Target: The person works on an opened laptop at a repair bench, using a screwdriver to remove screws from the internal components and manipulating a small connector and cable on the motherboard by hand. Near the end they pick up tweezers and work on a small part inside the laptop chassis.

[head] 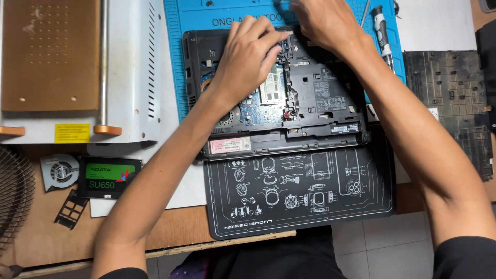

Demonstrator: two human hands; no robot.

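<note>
the left hand (pixel 247 57) lies knuckles up on the opened laptop (pixel 320 98), fingers curled down onto its far edge, and whether they pinch anything cannot be told; the right hand (pixel 323 23) just right of it also bends its fingers onto that far rim, its grip hidden too. the laptop sits under both hands on a blue mat (pixel 178 62), with a black mat (pixel 299 191) near, a screwdriver (pixel 383 36) and keyboard (pixel 454 103) right, and a drive (pixel 108 176) and fan (pixel 59 171) left.

Black laptop (pixel 310 98) on blue mat (pixel 175 62); black white-lined mat (pixel 299 206)
</note>
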